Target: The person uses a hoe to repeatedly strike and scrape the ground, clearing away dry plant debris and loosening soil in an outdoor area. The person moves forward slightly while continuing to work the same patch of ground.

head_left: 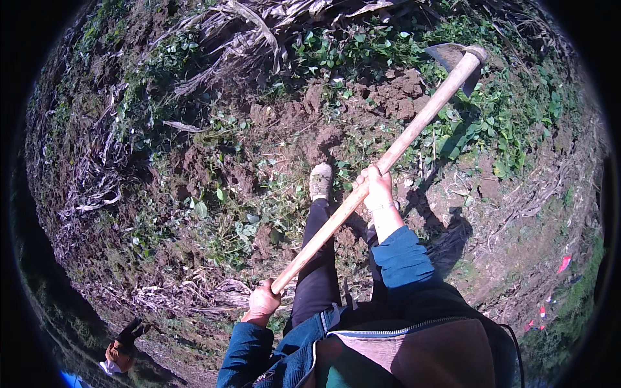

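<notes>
A hoe with a long wooden handle (335, 224) slants across the view, from the lower left to the upper right. My left hand (263, 301) is closed around the butt end of the handle. Around the handle's middle part, my right hand (376, 186) has its grip, with a thin bracelet at the wrist. The metal hoe blade (449, 57) is at the far end, over green leafy plants (504, 121); whether it touches them I cannot tell. Broken clods of reddish soil (400, 92) lie left of the blade.
My shoe (320, 180) stands on loose soil among cut weeds. Dry stalks and husks (252, 24) are heaped at the top, with more at the left (97, 179). Another person (120, 354) is far off at the lower left. Small red objects (564, 264) lie at the right.
</notes>
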Demonstrator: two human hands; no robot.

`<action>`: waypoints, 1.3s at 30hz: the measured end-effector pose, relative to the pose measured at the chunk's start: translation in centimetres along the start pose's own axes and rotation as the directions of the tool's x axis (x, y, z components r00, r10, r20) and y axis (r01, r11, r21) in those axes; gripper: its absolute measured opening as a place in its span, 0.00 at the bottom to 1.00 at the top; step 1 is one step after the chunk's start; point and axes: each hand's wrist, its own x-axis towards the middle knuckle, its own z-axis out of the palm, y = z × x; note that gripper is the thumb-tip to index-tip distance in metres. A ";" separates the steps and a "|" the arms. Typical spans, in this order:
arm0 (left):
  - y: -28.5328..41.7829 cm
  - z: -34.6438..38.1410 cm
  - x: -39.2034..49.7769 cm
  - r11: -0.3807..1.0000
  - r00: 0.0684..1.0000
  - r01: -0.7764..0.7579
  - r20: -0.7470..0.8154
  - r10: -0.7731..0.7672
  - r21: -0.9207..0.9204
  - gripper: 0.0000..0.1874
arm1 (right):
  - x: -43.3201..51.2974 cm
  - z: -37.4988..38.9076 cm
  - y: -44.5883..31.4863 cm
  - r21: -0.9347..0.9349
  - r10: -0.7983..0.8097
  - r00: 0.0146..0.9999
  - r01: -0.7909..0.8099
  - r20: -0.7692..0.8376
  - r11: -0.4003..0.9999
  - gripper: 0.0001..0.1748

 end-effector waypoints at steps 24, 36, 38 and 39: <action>-0.4 9.0 -1.6 0.978 1.000 0.002 -0.005 -0.003 -0.207 0.18 | 2.8 -1.3 4.5 -0.312 -0.059 0.998 0.058 0.007 0.948 0.08; -4.3 0.4 -13.3 0.994 0.998 0.057 -0.024 -0.055 0.091 0.16 | -2.8 -7.7 -0.8 -0.061 -0.108 0.993 0.105 -0.050 0.993 0.08; -2.7 -4.2 -15.9 0.988 0.996 0.076 -0.061 -0.069 0.132 0.16 | -4.7 -8.3 2.1 -0.158 -0.016 0.991 -0.004 -0.130 0.987 0.10; -1.1 -6.6 -16.8 0.982 0.996 0.080 -0.053 -0.072 0.171 0.17 | -5.7 -8.0 3.7 -0.311 -0.077 0.987 0.029 -0.141 0.950 0.14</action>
